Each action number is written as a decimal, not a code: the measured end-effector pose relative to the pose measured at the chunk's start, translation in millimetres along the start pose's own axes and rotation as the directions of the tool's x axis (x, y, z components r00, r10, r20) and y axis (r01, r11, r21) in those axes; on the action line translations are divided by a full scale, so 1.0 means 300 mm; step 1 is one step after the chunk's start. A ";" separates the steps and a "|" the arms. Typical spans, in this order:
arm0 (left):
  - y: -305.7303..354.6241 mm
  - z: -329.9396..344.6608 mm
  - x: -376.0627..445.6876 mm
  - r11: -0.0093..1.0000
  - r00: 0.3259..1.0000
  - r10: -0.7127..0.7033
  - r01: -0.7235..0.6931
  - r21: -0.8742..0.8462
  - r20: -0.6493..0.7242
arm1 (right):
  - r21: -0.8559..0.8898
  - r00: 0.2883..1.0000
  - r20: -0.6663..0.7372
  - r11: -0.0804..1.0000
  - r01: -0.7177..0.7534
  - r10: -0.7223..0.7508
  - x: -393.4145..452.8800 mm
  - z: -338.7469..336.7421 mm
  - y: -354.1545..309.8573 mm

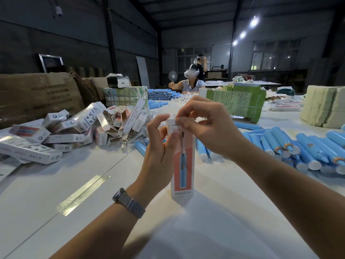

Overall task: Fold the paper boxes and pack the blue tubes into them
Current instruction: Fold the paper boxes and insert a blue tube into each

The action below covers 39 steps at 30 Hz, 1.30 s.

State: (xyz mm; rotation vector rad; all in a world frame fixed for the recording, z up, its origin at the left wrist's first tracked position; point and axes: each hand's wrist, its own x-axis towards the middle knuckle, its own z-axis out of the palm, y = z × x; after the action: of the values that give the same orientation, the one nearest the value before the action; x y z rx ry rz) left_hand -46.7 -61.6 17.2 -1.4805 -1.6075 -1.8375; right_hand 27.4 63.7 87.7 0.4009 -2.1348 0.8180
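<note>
A tall white and coral paper box [183,171] stands upright on the white table [93,193], its front printed with a blue tube. My left hand [160,146] grips the box's upper part from the left. My right hand [207,122] pinches the white top flap at the box's upper end. Loose blue tubes [298,148] lie in a heap to the right, and a few more [141,147] lie behind my left hand. What is inside the box is hidden.
A pile of packed and half-folded boxes [74,129] covers the left of the table. Green bundles of flat box blanks [240,101] and a pale stack [324,107] stand at the back right. Brown cartons [37,96] line the left. Two people are at the far end.
</note>
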 end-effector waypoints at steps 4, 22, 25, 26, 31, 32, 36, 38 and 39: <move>0.000 -0.007 -0.004 1.000 1.000 0.009 -0.009 0.010 0.026 | -0.038 0.998 0.064 0.999 0.005 -0.003 0.012 -0.021 -0.009; -0.006 -0.009 -0.005 0.997 0.999 0.028 -0.027 0.066 -0.017 | 0.057 0.998 0.065 0.998 -0.022 0.018 0.012 -0.033 0.024; -0.008 -0.011 -0.006 0.997 0.999 0.028 -0.025 0.068 -0.034 | 0.129 0.998 0.050 0.991 -0.037 0.031 -0.004 -0.043 0.055; -0.009 -0.012 -0.006 0.998 0.999 0.022 -0.019 0.062 -0.041 | 0.149 0.998 0.047 0.988 -0.051 0.044 -0.011 -0.047 0.065; -0.020 -0.014 -0.003 0.997 0.999 0.028 -0.026 0.072 -0.036 | 0.161 1.000 0.027 0.987 0.005 -0.010 -0.024 -0.037 0.082; -0.023 -0.014 -0.004 0.997 0.999 0.029 -0.026 0.078 -0.035 | 0.141 0.999 0.028 0.989 0.032 -0.036 -0.024 -0.035 0.084; -0.028 -0.012 -0.004 0.998 0.999 0.030 -0.027 0.064 -0.032 | 0.094 1.000 0.006 0.996 0.009 -0.009 -0.030 -0.029 0.104; -0.031 -0.012 -0.005 0.999 1.000 -0.001 0.002 0.036 -0.031 | 0.044 0.998 -0.054 0.999 -0.023 0.026 -0.036 -0.016 0.115; -0.035 -0.014 -0.005 0.999 0.999 -0.030 0.030 0.017 -0.033 | 0.006 0.996 -0.085 0.999 -0.031 0.031 -0.038 -0.008 0.121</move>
State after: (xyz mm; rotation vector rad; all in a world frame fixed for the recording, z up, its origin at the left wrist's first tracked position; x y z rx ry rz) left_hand -55.9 -62.1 10.5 -1.4187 -1.6347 -1.8490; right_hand 16.9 92.2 64.9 0.3301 -2.0645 0.8437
